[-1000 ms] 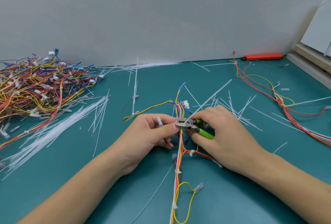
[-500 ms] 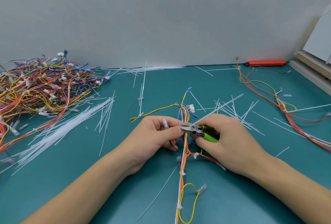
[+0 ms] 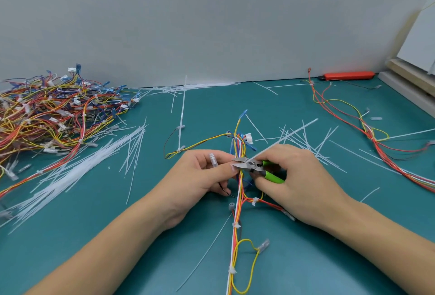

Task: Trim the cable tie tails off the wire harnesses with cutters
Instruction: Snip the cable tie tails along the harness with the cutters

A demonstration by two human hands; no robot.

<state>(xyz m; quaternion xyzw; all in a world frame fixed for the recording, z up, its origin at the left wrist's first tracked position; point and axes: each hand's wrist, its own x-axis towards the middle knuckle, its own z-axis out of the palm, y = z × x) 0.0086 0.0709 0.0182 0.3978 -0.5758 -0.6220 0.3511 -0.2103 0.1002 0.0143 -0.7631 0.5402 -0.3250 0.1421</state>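
Centre frame: left hand (image 3: 202,177) curled, pinching the wire bundle (image 3: 236,212). Right hand (image 3: 299,181) wrapped round green-handled cutters (image 3: 253,166), blades parted at a white tie tail (image 3: 286,135).

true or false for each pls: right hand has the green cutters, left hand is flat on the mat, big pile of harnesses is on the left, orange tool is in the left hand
1. The right hand grips the green-handled cutters. True.
2. The left hand lies flat on the mat. False: its fingers pinch the wire harness at the cutter blades.
3. A large harness pile lies at far left. True.
4. The orange tool is in the left hand. False: it lies by the back wall at right.
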